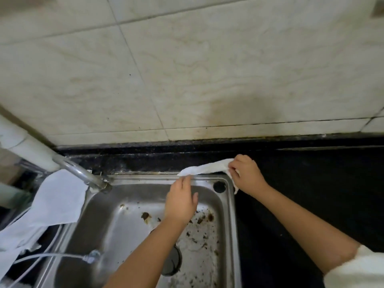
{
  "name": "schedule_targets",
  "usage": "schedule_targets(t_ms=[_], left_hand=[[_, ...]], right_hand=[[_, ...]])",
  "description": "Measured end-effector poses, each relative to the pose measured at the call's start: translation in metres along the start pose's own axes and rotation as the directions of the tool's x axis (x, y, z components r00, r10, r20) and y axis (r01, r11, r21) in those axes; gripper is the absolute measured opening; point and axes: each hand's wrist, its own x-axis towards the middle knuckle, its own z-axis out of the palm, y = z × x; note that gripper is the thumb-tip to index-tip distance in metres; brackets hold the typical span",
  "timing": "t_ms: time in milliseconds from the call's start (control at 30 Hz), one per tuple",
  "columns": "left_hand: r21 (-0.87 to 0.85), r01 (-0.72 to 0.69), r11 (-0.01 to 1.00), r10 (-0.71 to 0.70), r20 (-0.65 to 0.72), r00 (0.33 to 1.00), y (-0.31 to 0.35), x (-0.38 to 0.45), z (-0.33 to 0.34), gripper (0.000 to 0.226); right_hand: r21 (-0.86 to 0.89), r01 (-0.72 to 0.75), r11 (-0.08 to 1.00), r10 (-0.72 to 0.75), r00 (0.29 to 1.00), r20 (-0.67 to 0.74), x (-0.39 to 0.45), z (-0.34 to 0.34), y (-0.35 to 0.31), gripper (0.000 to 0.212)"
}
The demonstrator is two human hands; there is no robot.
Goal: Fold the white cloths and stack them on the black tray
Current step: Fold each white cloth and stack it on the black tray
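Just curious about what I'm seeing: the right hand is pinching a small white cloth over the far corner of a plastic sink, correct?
Not quite: the sink is shiny metal, not plastic, as the head view shows. The rest holds: the right hand pinches the small white cloth over its far corner.

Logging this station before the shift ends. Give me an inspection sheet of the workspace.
Surface: black countertop, bare where visible; no black tray in view.
Job's things: one white cloth stretched over the sink's back right corner; more white cloths draped left of the sink.
Clutter: brown debris in the steel sink.
Hands: right hand shut on the white cloth; left hand open, fingertips at its free end.
Cables: thin hose across the sink's left rim.
Surroundings: tiled wall, faucet.
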Motion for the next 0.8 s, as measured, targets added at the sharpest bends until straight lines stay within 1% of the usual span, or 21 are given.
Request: schedule_targets(t_ms=[67,100,133,200,267,300,367,400,467,500,533,567,600,667,733,800], left_hand=[[0.006,-0.022,1.000,0.022,-0.037,0.999,0.013,-0.002,-0.002,0.063],[0.004,-0.052,0.999,0.052,-0.036,0.998,0.020,-0.003,-0.002,0.060],[-0.008,-0.102,0.995,0.101,-0.023,0.995,0.028,-0.007,-0.001,0.050],[-0.036,-0.244,0.969,0.244,0.009,0.970,0.044,-0.021,0.003,0.030],[-0.081,-0.388,0.918,0.389,0.004,0.921,0.060,-0.041,0.010,0.026],[-0.108,-0.462,0.880,0.465,0.003,0.885,0.069,-0.052,0.015,0.026],[-0.153,-0.600,0.785,0.611,0.032,0.791,0.092,-0.078,0.025,0.038],[-0.164,-0.670,0.724,0.686,0.075,0.723,0.107,-0.093,0.030,0.046],[-0.161,-0.797,0.582,0.811,0.186,0.555,0.143,-0.125,0.042,0.054],[-0.157,-0.847,0.509,0.852,0.232,0.469,0.165,-0.143,0.050,0.051],[-0.156,-0.881,0.448,0.875,0.279,0.395,0.187,-0.161,0.058,0.043],[-0.159,-0.900,0.405,0.882,0.325,0.340,0.208,-0.181,0.065,0.035],[-0.179,-0.906,0.383,0.881,0.367,0.299,0.228,-0.202,0.071,0.031],[-0.249,-0.905,0.344,0.886,0.406,0.225,0.265,-0.243,0.079,0.028],[-0.295,-0.914,0.278,0.904,0.403,0.145,0.299,-0.282,0.084,0.025],[-0.344,-0.914,0.215,0.922,0.379,0.075,0.333,-0.318,0.090,0.023]], right_hand=[[0.087,0.065,0.994,-0.066,0.998,0.013,-0.026,-0.031,-0.013,0.014],[0.099,0.074,0.992,-0.077,0.997,0.024,-0.042,-0.047,-0.017,0.012],[0.100,0.070,0.992,-0.074,0.997,0.036,-0.059,-0.062,-0.020,0.011],[0.083,0.023,0.996,-0.026,0.999,0.036,-0.101,-0.089,-0.025,0.010],[0.068,-0.052,0.996,0.052,0.999,0.003,-0.149,-0.109,-0.025,0.009],[0.068,-0.107,0.992,0.108,0.994,-0.013,-0.176,-0.118,-0.026,0.010],[0.054,-0.201,0.978,0.202,0.979,-0.026,-0.233,-0.132,-0.027,0.016],[0.035,-0.239,0.970,0.240,0.970,-0.027,-0.262,-0.139,-0.029,0.018],[-0.003,-0.325,0.946,0.325,0.945,-0.019,-0.318,-0.154,-0.038,0.019],[-0.020,-0.372,0.928,0.371,0.928,-0.024,-0.345,-0.164,-0.043,0.019],[-0.029,-0.415,0.909,0.414,0.909,-0.045,-0.371,-0.173,-0.048,0.020],[-0.028,-0.458,0.888,0.454,0.887,-0.087,-0.397,-0.183,-0.052,0.019],[-0.028,-0.502,0.864,0.493,0.857,-0.147,-0.425,-0.193,-0.055,0.018],[-0.046,-0.614,0.788,0.581,0.765,-0.277,-0.483,-0.214,-0.056,0.015],[-0.052,-0.761,0.646,0.697,0.617,-0.365,-0.546,-0.230,-0.054,0.014],[-0.032,-0.868,0.496,0.780,0.462,-0.423,-0.606,-0.240,-0.050,0.016]])
